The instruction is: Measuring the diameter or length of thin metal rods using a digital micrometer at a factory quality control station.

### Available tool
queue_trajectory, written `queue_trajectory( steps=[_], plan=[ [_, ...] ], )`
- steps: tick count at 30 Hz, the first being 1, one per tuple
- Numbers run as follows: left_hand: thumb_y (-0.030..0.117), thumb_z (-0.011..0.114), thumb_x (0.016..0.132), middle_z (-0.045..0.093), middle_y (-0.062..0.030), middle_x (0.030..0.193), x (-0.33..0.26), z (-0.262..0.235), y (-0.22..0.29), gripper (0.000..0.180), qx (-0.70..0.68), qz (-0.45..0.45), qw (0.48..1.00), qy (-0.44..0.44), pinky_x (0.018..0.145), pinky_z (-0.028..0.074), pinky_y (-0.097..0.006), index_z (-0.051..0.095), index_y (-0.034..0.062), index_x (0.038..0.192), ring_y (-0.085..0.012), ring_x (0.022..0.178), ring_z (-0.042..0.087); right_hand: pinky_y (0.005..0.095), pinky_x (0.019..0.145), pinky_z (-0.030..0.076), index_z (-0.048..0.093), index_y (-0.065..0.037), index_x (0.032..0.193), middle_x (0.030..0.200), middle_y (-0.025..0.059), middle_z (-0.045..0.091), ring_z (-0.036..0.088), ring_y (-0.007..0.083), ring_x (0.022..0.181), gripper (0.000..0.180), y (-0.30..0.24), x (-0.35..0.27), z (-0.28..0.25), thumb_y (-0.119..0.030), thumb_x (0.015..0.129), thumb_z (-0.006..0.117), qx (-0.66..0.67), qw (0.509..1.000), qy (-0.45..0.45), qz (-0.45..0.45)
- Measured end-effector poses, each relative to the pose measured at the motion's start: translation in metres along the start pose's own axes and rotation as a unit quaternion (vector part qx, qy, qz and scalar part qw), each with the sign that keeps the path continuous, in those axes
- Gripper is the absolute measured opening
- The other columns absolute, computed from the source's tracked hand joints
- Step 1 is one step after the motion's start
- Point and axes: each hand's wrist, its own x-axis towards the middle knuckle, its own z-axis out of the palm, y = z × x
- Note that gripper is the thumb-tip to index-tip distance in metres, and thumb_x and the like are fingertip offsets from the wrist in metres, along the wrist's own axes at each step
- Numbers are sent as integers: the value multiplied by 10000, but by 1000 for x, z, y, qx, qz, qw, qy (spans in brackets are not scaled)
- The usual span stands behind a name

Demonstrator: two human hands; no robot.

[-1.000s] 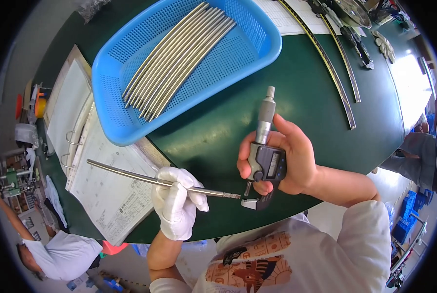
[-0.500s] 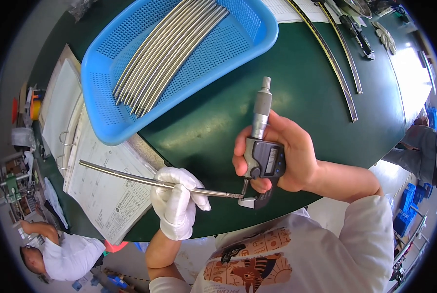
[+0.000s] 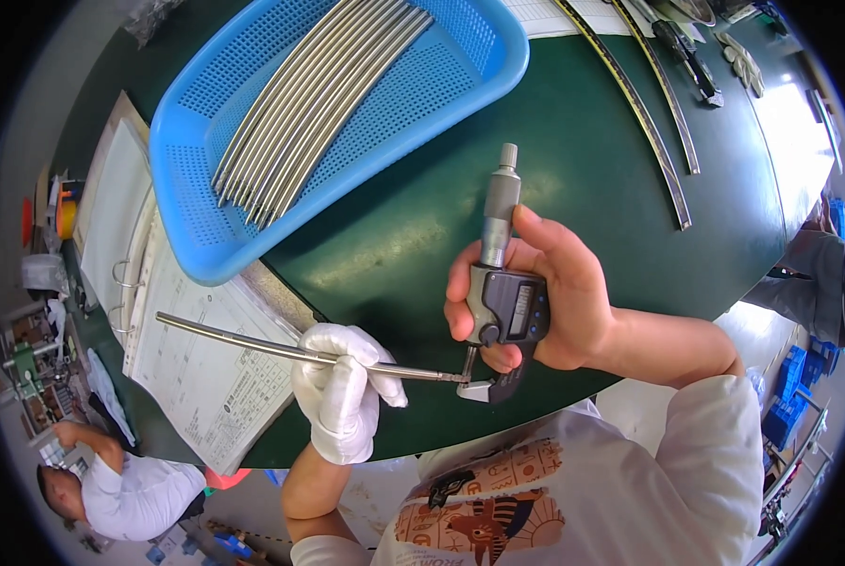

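Rod [image 3: 243,340] in my gloved left hand [image 3: 339,391], micrometer [image 3: 509,307] in my bare right hand [image 3: 566,316]: each is closed around its piece, the two apart, with the rod's tip at the micrometer's measuring gap. Papers [image 3: 219,382] lie beneath the rod's left end; beyond, on the green surface [image 3: 592,179], I see a blue basket [image 3: 366,176] of more rods [image 3: 323,108] and two long strips [image 3: 636,108].

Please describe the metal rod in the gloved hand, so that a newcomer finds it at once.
On the green table stands a blue perforated basket; nearer the person is the white-gloved left hand. It pinches a slim silvery metal rod, whose right end lies at the digital micrometer. Unlike the rods lying in the basket, this one is hand-held.
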Motion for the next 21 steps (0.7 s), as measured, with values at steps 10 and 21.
queue_trajectory(
  steps=[10, 21],
  plan=[
    [101, 461, 827, 486, -111, 593, 0, 0, -1, 94, -5, 10, 1000, 0, 396, 433, -252, 444, 11, 805, -150, 423, 467, 242, 426, 411, 541, -1, 889, 748, 131, 586, 504, 147, 491, 628, 1, 0, 0, -552, 833, 245, -17, 1000, -7, -10],
    [107, 452, 831, 482, -106, 583, 1, 0, 0, 96, -2, 13, 1000, 1, 388, 426, -252, 448, 16, 805, -150, 416, 459, 240, 426, 412, 537, 1, 885, 747, 134, 586, 501, 152, 484, 636, 1, 0, 0, -552, 834, 226, -12, 1000, 0, -6]
  ],
)
